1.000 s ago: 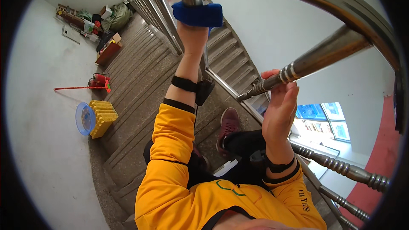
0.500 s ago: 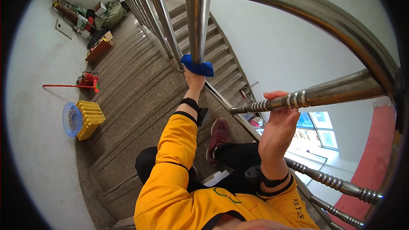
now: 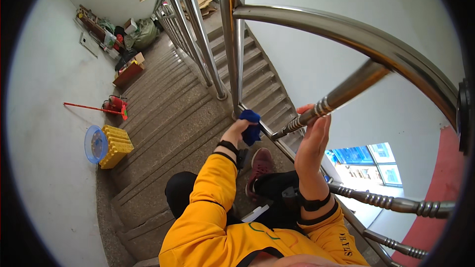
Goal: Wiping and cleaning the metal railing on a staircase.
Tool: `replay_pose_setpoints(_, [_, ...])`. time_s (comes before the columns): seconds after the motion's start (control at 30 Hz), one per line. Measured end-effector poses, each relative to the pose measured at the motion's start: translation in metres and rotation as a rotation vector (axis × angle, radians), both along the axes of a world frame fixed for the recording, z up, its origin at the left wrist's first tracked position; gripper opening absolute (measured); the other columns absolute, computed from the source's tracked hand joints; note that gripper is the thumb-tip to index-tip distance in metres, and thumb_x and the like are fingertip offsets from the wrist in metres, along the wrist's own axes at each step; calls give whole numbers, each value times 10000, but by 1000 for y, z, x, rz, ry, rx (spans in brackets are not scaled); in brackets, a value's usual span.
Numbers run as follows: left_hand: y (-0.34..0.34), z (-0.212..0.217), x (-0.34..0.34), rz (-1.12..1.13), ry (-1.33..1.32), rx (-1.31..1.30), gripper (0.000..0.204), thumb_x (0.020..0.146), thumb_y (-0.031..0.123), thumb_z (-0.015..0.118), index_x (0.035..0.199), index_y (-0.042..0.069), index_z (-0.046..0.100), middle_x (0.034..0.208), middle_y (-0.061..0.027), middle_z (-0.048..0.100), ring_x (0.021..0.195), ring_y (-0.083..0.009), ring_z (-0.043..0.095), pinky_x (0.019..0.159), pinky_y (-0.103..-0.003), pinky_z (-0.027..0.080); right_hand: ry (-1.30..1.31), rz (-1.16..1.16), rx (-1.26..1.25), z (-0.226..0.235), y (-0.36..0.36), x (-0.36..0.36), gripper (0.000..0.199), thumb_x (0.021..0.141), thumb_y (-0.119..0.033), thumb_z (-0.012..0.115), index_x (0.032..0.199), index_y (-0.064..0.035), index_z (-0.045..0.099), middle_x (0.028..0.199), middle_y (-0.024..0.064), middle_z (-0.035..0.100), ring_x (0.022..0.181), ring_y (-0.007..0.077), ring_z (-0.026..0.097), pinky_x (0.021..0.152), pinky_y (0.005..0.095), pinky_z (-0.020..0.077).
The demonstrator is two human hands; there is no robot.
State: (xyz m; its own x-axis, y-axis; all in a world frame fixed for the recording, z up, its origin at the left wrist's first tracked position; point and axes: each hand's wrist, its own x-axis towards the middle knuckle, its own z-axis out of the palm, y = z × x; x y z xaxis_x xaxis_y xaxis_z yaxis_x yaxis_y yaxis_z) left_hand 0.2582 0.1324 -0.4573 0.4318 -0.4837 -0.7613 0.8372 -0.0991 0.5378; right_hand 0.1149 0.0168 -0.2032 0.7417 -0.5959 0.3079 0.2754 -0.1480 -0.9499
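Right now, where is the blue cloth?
In the head view, just right of centre, the blue cloth is in the left hand, beside the railing's lower bar.

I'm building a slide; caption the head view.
Left hand holds crumpled blue cloth near a shiny metal post; right hand touches a ridged metal baluster.

1 blue basin (image 3: pixel 89 144) beside yellow crate (image 3: pixel 118 144)

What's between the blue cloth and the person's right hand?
The head view shows a metal bottom rail and the lower end of a ridged metal post between the blue cloth and the right hand.
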Motion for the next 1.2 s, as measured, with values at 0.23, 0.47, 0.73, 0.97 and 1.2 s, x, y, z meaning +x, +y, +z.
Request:
replay_pose_setpoints(0.23, [13, 77, -30, -63, -420, -47, 94, 792, 81, 579, 885, 65, 582, 751, -70, 614, 659, -191, 619, 582, -297, 500, 27, -79, -5, 9, 5, 0, 407, 977, -391, 292, 981, -44, 505, 853, 18, 524, 764, 101, 406, 753, 265, 328])
replay_pose_setpoints(0.47, [2, 263, -21, 629, -1184, -476, 302, 862, 100, 570, 1151, 43, 504, 1019, -73, 588, 866, -153, 596, 725, -256, 497, -2, -24, 87, -1, -1, -1, 390, 981, -387, 325, 985, -36, 495, 785, 0, 490, 671, 64, 389, 658, 244, 345])
replay_pose_setpoints(0.73, [-55, 417, -56, 213, -2571, -57, 454, 673, 130, 687, 1088, 33, 530, 919, -129, 575, 810, -311, 566, 724, -398, 460, -143, -49, 68, -12, 0, 7, 243, 971, -259, 427, 941, -22, 467, 795, 53, 511, 665, 119, 442, 644, 279, 387])
replay_pose_setpoints(0.97, [-128, 493, -169, 154, -2654, -329, 641, 648, 366, 737, 1055, -73, 509, 982, -182, 507, 894, -314, 500, 775, -402, 406, -341, -256, -441, -111, -36, 57, 359, 953, -244, 465, 1217, -1, 461, 874, 110, 589, 702, 205, 535, 591, 332, 422])
replay_pose_setpoints(1.2, [-123, 492, -174, 141, -2653, -116, 664, 643, 426, 750, 1026, -65, 518, 951, -175, 522, 863, -287, 514, 760, -386, 410, -268, -179, -159, -131, -35, 65, 357, 957, -285, 451, 1156, 6, 509, 857, 103, 585, 715, 184, 545, 600, 324, 429])
